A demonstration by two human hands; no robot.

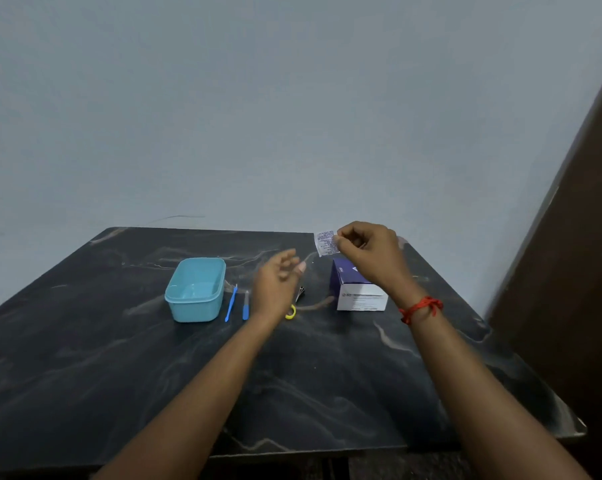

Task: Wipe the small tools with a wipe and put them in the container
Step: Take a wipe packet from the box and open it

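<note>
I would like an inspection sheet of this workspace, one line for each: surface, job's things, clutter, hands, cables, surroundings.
Surface: dark marbled table with pale veins.
Job's things: light blue container, open, looks empty; first blue tool lies right of it, second blue tool beside that; yellow ring and metal piece, both partly hidden behind the left hand; wipe sachet, in the air.
Clutter: purple and white box.
Hands: left hand open, raised, holds nothing; right hand pinches the sachet; red thread on its wrist.
Cables: nothing seen.
Surroundings: pale wall; dark brown panel at the right.
</note>
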